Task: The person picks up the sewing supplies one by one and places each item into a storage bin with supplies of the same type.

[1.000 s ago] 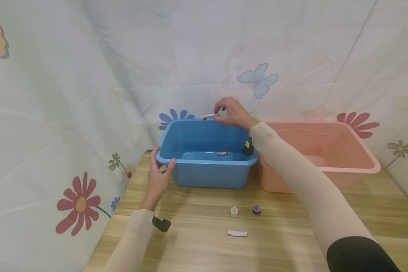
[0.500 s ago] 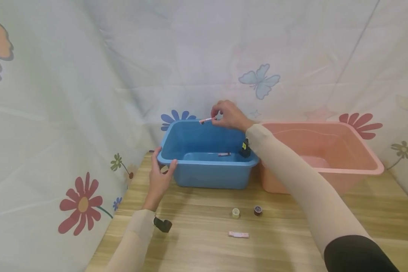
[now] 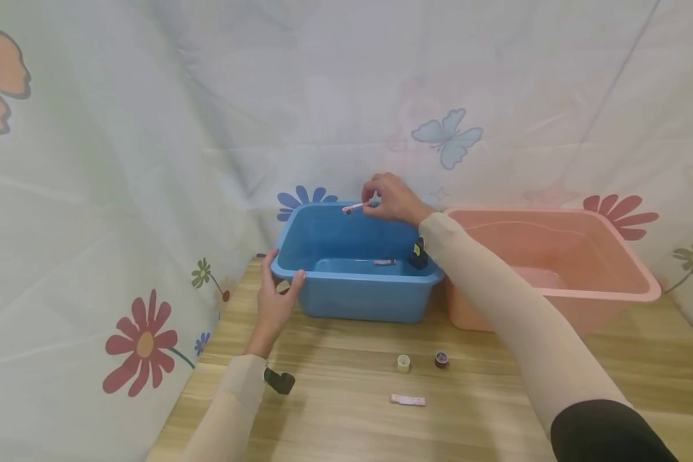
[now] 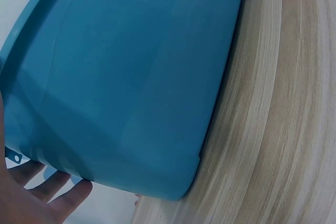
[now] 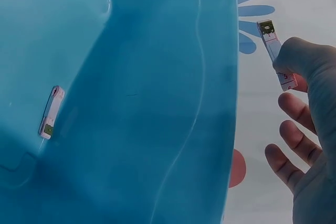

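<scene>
My right hand (image 3: 394, 197) pinches a folded measuring tape (image 3: 355, 207) between thumb and index finger, near the far rim of the blue tub (image 3: 360, 295). In the right wrist view, that tape shows red numbers and a metal end, and the other fingers are half bent. A second folded measuring tape (image 5: 51, 113) lies on the tub's floor. My left hand (image 3: 276, 305) grips the tub's near left corner, thumb at the front rim and fingers at the left side. The left wrist view shows those fingers (image 4: 50, 187) against the tub's outer wall.
A pink tub (image 3: 606, 314) stands to the right of the blue one. On the wooden table (image 3: 323, 410) in front are a small cream roll (image 3: 403, 363), a small dark roll (image 3: 441, 360) and another folded measuring tape (image 3: 408, 400). A flower-printed curtain (image 3: 335, 96) hangs behind.
My right hand has come down slightly and a little left with the measuring tape. The left hand keeps its hold on the tub. The head view has shifted a little.
</scene>
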Tool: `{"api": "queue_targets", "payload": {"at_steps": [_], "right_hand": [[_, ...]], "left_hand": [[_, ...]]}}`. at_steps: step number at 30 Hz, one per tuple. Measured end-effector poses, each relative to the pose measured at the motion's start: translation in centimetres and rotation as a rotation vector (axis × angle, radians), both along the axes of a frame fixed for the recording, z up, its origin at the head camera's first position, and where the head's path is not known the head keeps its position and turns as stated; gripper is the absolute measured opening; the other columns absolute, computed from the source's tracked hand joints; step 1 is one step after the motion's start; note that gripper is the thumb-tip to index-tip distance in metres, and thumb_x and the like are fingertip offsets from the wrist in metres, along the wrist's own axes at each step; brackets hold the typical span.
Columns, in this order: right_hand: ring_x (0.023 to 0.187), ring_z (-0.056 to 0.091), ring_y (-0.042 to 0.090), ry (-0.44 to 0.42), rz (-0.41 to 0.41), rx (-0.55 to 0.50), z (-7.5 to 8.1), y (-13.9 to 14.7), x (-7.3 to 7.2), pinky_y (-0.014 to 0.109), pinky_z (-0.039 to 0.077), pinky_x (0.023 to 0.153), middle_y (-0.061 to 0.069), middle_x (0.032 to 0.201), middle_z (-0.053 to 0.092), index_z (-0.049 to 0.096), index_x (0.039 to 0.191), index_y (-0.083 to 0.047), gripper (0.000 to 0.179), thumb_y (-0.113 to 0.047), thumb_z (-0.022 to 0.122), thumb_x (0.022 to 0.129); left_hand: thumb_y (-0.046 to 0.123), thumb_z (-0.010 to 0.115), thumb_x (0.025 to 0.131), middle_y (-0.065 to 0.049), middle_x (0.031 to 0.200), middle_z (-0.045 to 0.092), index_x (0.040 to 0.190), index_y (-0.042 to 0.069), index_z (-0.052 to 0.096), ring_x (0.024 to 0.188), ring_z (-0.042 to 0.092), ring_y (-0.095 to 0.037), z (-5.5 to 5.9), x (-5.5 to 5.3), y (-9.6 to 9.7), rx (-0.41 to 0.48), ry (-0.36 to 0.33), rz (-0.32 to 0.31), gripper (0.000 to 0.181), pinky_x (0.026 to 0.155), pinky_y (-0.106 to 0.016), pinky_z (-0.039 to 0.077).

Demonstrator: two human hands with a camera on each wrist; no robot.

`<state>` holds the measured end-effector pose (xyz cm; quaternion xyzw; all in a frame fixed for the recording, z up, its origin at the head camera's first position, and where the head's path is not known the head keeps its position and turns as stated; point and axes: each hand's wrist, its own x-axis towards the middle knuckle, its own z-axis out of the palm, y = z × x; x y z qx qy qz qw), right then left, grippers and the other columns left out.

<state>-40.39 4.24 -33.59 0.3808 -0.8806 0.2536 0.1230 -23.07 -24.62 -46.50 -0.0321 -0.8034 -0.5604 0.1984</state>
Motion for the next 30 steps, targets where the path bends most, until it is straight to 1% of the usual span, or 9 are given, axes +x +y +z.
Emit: {"api": "queue_targets", "payload": {"at_steps": [8, 13, 20, 22, 24, 27, 30], "right_hand": [[0.103, 0.054, 0.024, -0.015, -0.025, 0.029, -0.1, 0.1, 0.2, 0.041, 0.046, 0.095, 0.003, 0.103, 0.066, 0.074, 0.094, -0.015, 0.008, -0.021, 0.074, 0.091], [0.104, 0.055, 0.026, -0.024, -0.021, 0.029, -0.1, 0.1, 0.3, 0.041, 0.046, 0.095, 0.004, 0.103, 0.066, 0.073, 0.095, -0.014, 0.008, -0.021, 0.074, 0.090], [0.106, 0.055, 0.028, -0.030, -0.036, 0.040, -0.5, 0.3, 0.3, 0.041, 0.046, 0.096, 0.004, 0.105, 0.066, 0.073, 0.096, -0.015, 0.008, -0.021, 0.074, 0.091], [0.108, 0.055, 0.029, -0.032, -0.042, 0.042, -0.6, 0.3, 0.2, 0.042, 0.047, 0.096, 0.006, 0.109, 0.066, 0.074, 0.103, -0.013, 0.015, -0.023, 0.073, 0.092], [0.110, 0.056, 0.030, -0.038, -0.053, 0.045, -0.8, 0.4, 0.2, 0.042, 0.048, 0.096, 0.008, 0.114, 0.065, 0.073, 0.115, -0.013, 0.026, -0.026, 0.073, 0.092], [0.113, 0.055, 0.030, -0.049, -0.057, 0.035, -0.9, 0.5, 0.2, 0.043, 0.050, 0.094, 0.010, 0.120, 0.064, 0.065, 0.134, -0.015, 0.045, -0.030, 0.073, 0.093], [0.113, 0.055, 0.030, -0.057, -0.052, 0.019, -1.0, 0.6, 0.1, 0.042, 0.051, 0.091, 0.011, 0.123, 0.062, 0.058, 0.143, -0.019, 0.055, -0.034, 0.074, 0.092]], "left_hand": [[0.047, 0.069, 0.097, -0.011, 0.156, 0.045, 0.159, 0.032, 0.026, 0.131, 0.053, -0.031, -0.1, 0.0, 0.0, 0.001, -0.004, 0.002, 0.077, 0.096, -0.056, 0.052], [0.046, 0.068, 0.097, -0.011, 0.155, 0.045, 0.159, 0.032, 0.025, 0.131, 0.053, -0.031, 0.0, 0.0, 0.1, 0.003, -0.005, -0.002, 0.077, 0.096, -0.055, 0.052], [0.047, 0.069, 0.097, -0.011, 0.156, 0.044, 0.159, 0.035, 0.026, 0.132, 0.053, -0.032, -0.2, 0.1, 0.2, 0.001, -0.013, 0.002, 0.077, 0.097, -0.056, 0.051], [0.047, 0.069, 0.096, -0.011, 0.156, 0.044, 0.159, 0.035, 0.026, 0.131, 0.053, -0.032, -0.3, 0.1, 0.3, 0.002, -0.015, 0.005, 0.077, 0.098, -0.056, 0.051], [0.047, 0.069, 0.096, -0.011, 0.155, 0.044, 0.159, 0.034, 0.026, 0.131, 0.053, -0.032, -0.3, 0.1, 0.3, 0.005, -0.012, 0.003, 0.077, 0.097, -0.056, 0.051], [0.047, 0.069, 0.096, -0.011, 0.154, 0.046, 0.159, 0.033, 0.027, 0.130, 0.053, -0.031, -0.3, 0.0, 0.3, 0.010, -0.005, -0.001, 0.077, 0.097, -0.056, 0.052], [0.047, 0.069, 0.096, -0.012, 0.153, 0.047, 0.159, 0.032, 0.027, 0.129, 0.054, -0.031, -0.3, -0.1, 0.3, 0.012, 0.000, -0.005, 0.077, 0.096, -0.055, 0.052]]}}
